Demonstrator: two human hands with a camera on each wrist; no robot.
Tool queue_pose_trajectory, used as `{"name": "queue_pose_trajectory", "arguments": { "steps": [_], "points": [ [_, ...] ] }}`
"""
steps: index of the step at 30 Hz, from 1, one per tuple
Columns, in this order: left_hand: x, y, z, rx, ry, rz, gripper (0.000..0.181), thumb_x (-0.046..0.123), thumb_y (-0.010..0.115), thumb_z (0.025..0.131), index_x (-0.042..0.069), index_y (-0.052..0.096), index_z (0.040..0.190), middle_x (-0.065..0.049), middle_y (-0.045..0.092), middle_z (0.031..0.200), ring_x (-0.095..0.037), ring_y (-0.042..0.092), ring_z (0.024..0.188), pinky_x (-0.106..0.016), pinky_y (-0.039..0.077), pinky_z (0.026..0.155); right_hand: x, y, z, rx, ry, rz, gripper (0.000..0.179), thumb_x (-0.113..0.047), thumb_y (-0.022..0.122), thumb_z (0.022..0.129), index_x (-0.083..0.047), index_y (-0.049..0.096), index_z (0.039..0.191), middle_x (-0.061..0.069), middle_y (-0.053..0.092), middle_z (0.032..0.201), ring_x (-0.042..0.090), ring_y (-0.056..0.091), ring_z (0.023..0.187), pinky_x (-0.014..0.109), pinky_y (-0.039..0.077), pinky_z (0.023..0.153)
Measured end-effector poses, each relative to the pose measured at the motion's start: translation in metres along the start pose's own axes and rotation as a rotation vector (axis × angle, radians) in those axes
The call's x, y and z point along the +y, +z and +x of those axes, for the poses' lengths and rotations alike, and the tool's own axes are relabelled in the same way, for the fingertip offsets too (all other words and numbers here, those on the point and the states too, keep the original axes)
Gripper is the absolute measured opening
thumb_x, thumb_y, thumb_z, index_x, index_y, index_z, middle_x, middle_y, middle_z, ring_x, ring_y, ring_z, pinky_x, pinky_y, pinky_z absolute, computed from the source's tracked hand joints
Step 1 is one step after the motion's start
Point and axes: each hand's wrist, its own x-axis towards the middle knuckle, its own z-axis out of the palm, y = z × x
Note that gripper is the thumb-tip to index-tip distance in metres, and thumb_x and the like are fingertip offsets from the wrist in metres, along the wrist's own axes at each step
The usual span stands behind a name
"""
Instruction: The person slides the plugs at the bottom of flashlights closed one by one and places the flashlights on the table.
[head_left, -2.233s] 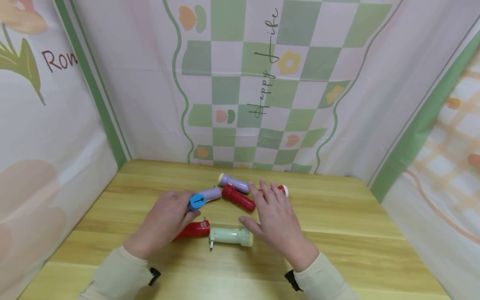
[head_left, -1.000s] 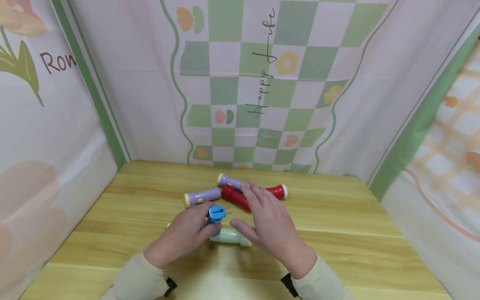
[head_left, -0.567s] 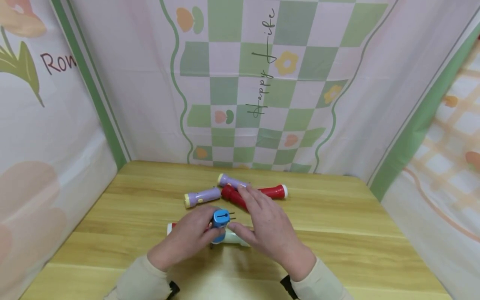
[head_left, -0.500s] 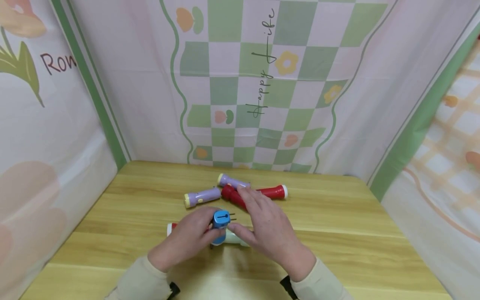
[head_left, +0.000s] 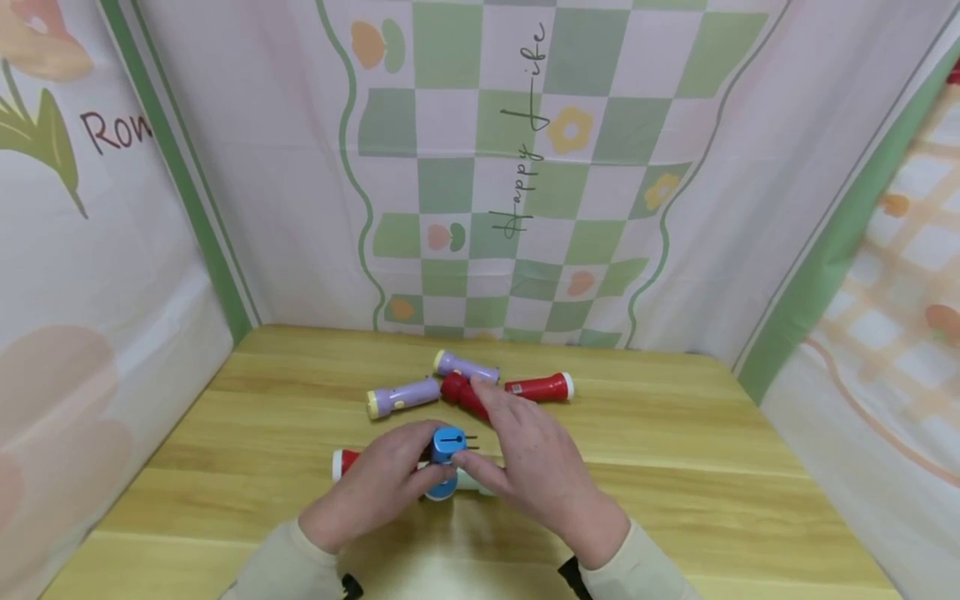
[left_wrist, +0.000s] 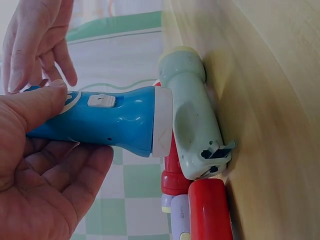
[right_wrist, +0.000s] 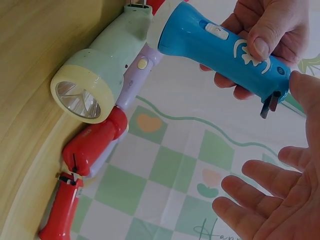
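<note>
My left hand point(head_left: 378, 483) grips a blue flashlight point(left_wrist: 125, 117) round its body, thumb on one side and fingers beneath. It is held above the table, white lens rim down and tail end up. Two metal plug prongs point(right_wrist: 270, 105) stick out from the tail end, towards the right hand. My right hand point(head_left: 543, 471) has its fingers extended; its thumb tip is at the flashlight's tail end, seemingly touching it. Under the hands lies a pale green flashlight point(right_wrist: 82, 90) with a cream rim, partly hidden in the head view. The left hand mostly covers a red flashlight point(head_left: 348, 463).
Farther back on the wooden table point(head_left: 660, 433) lie two purple flashlights, one at left point(head_left: 405, 396) and one behind point(head_left: 467, 367). A red flashlight point(head_left: 459, 392) is partly behind the right fingers, and another red flashlight point(head_left: 542, 387) with a white rim lies right of it. Printed curtains point(head_left: 300, 208) enclose the table.
The left hand has carried the blue flashlight right and nearer, from beside the purple one to above the green one. Its prongs have come into sight. The right hand has shifted slightly left, towards it.
</note>
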Motion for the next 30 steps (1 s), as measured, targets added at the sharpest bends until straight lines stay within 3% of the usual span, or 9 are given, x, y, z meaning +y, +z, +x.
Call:
{"name": "queue_pose_trajectory", "arguments": {
  "steps": [17, 30],
  "points": [
    [0.0062, 0.0007, -0.0017, -0.022, -0.036, -0.06, 0.025, 0.024, 0.068, 0.103, 0.015, 0.062, 0.124, 0.008, 0.069, 0.112, -0.007, 0.067, 0.104, -0.033, 0.061, 0.09, 0.0, -0.0014, -0.0029, -0.014, 0.016, -0.004, 0.088, -0.055, 0.075, 0.092, -0.009, 0.04, 0.159, 0.011, 0.064, 0.143, 0.029, 0.067, 0.12, 0.047, 0.06, 0.096],
    [0.0052, 0.0008, -0.0034, -0.04, -0.034, -0.107, 0.027, 0.027, 0.066, 0.104, 0.015, 0.059, 0.128, 0.007, 0.07, 0.115, -0.01, 0.07, 0.107, -0.024, 0.059, 0.091, -0.0012, 0.0003, -0.0048, 0.02, -0.027, 0.008, 0.079, -0.05, 0.077, 0.092, -0.011, 0.048, 0.154, 0.008, 0.07, 0.134, 0.023, 0.07, 0.109, 0.042, 0.062, 0.085]
  ]
}}
